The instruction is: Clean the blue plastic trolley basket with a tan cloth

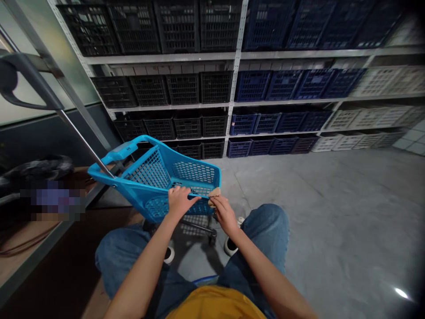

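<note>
A bright blue plastic shopping cart with perforated walls stands in front of my knees. My left hand grips its near rim, the fingers hooked over the edge and the thumb pointing right. Near the right corner of that same rim, my right hand is closed on a tan cloth, which folds over the edge. Part of the cloth is hidden under the fingers. Below the basket, a dark wheel rests on the floor between my shoes.
Shelving carries rows of black crates, blue crates and white crates along the far side. At left are a bench edge and a metal pole with a grey handle. Grey concrete floor stretches to the right.
</note>
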Tool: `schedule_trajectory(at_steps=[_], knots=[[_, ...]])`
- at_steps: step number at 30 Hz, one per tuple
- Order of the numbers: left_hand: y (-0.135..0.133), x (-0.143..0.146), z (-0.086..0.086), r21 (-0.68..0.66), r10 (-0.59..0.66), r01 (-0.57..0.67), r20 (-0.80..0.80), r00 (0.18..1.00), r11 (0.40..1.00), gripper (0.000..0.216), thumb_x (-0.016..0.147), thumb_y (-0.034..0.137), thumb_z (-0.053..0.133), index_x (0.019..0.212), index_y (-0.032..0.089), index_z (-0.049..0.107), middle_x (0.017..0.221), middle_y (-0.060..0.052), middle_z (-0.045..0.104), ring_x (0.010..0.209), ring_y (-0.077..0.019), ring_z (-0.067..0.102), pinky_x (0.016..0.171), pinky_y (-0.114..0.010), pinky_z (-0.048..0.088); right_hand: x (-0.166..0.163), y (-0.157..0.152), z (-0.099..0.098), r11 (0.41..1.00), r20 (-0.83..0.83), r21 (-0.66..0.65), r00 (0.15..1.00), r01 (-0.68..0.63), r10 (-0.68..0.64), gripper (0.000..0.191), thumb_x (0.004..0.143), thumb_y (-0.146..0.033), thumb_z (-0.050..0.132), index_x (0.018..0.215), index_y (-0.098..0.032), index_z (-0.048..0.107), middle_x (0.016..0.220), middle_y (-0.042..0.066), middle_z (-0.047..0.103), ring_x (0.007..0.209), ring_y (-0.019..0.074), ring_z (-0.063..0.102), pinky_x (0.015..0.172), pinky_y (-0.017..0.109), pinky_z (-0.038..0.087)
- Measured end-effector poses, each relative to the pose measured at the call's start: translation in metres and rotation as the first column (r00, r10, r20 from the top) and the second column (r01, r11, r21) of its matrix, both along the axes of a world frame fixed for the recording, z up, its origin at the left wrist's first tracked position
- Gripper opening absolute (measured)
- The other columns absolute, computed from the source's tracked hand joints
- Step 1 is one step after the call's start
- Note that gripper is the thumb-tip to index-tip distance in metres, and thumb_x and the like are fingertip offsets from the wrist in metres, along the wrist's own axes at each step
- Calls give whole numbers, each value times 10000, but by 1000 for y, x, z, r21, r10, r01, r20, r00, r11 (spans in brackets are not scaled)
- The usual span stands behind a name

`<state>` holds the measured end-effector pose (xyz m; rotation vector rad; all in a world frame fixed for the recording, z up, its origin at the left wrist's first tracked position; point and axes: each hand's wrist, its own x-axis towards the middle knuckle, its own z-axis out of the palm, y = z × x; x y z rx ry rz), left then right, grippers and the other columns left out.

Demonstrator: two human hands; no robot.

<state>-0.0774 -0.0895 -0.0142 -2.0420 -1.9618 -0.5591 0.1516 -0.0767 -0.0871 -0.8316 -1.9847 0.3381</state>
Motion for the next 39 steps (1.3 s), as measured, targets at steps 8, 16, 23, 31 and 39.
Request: schedule_trajectory(at_steps=[8,16,23,31,39], knots=[[-1,-1,-3,16,4,-4,-34,999,1000,515,819,691,472,816,212,662,840,-103,666,906,-276,519,798,-396,275,-12,-5,-22,960,-254,-181,933,212,-254,332,822,-127,458,1123,-207,574,1050,84,602,995,221,559,900,410,467],[-1,-2,-3,21,2,-1,-30,1000,1000,507,819,684,480,805,210,661,817,-95,655,898,-275,522,812,-404,278,-32,-21,-37,965,-292,-211,932,157,-216,322,781,-73,447,1033,-224,578,1034,70,595,1008,216,536,899,377,441],[-1,0,-2,32,5,-5,-15,1000,999,523,820,697,462,807,213,661,820,-98,656,906,-279,524,839,-412,278,-32,-14,-55,956,-285,-275,940,105,-185,220,758,-74,452,872,-213,579,887,39,581,876,192,552,803,327,455],[1,-1,-4,27,12,-12,-11,1000,1000,524,798,714,483,814,222,664,845,-97,663,942,-283,527,849,-412,278,-35,-6,-52,934,-379,-270,866,234,-327,185,813,-143,478,962,-217,561,999,57,565,974,199,530,868,346,428],[3,0,-1,15,12,-12,-10,1000,1000,514,820,695,466,804,217,654,833,-95,659,920,-280,518,834,-410,277,-35,3,-89,881,-292,-455,913,129,-285,82,762,-167,475,722,-220,524,769,11,559,789,184,531,746,310,432]])
